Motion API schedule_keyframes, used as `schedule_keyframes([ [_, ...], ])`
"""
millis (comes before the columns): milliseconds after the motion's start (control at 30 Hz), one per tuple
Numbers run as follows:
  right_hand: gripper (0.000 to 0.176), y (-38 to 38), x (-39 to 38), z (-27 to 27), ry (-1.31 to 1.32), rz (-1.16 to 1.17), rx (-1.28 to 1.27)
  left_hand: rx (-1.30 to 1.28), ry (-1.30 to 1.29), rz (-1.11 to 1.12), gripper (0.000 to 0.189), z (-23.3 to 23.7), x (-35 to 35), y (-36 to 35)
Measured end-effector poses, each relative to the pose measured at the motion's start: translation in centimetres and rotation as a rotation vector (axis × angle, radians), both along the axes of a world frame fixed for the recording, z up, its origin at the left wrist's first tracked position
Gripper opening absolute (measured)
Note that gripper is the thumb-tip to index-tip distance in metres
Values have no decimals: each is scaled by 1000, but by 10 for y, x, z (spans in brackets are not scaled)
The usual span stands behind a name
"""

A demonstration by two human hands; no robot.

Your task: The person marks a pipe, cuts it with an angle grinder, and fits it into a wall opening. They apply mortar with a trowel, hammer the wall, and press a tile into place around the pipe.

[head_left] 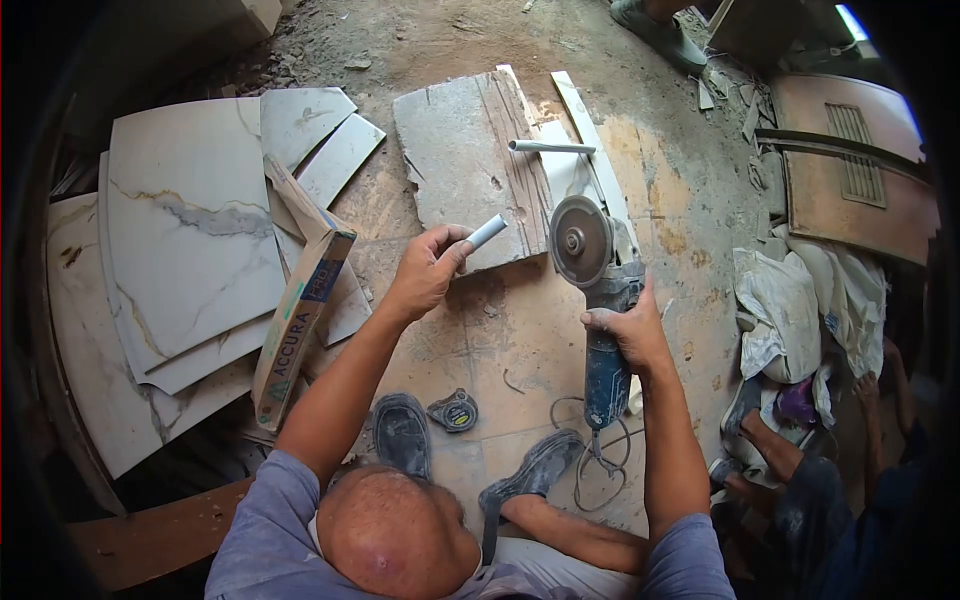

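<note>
My left hand (425, 270) is closed round the lower end of a short grey tube (489, 231), held slantwise over the near edge of a rough stone slab (450, 150). In my right hand (635, 325) is a blue angle grinder (606, 385), gripped round its body with the thumb across it. Its round disc (569, 235) points away from me, to the right of the slab's near corner. A second, longer grey tube (555, 147) lies across the slab's right side and some narrow white tile strips (590, 135). The grinder's cord (578, 490) loops on the floor.
Large marble-patterned tiles (190, 220) and a torn ACCURA carton (300, 330) lie at left. A tape measure (455, 411) sits between my shoes. White sacks (785, 310), a brown panel (850, 170) and another person's legs (775, 450) are at right. A boot (660, 35) shows at the top.
</note>
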State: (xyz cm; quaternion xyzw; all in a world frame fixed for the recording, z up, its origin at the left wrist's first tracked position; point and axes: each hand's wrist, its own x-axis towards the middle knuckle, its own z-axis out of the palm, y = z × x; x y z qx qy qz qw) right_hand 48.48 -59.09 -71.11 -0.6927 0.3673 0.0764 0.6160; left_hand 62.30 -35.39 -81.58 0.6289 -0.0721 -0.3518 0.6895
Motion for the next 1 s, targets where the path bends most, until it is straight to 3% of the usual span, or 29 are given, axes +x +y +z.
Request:
schedule_keyframes([
  [133,98,5,-6,-4,-7,106,-130,111,-192,-43,20,23,-4,0],
  [200,99,7,-8,-5,24,139,-151,243,-434,-110,19,35,-5,1],
  [300,102,8,-16,-15,60,191,-176,252,-526,-141,18,42,-7,2],
  [833,99,23,-17,-9,76,215,-265,305,-537,-205,17,44,-11,-2],
  [1000,93,22,-16,-9,20,178,-225,270,-563,-132,16,36,-18,-7],
])
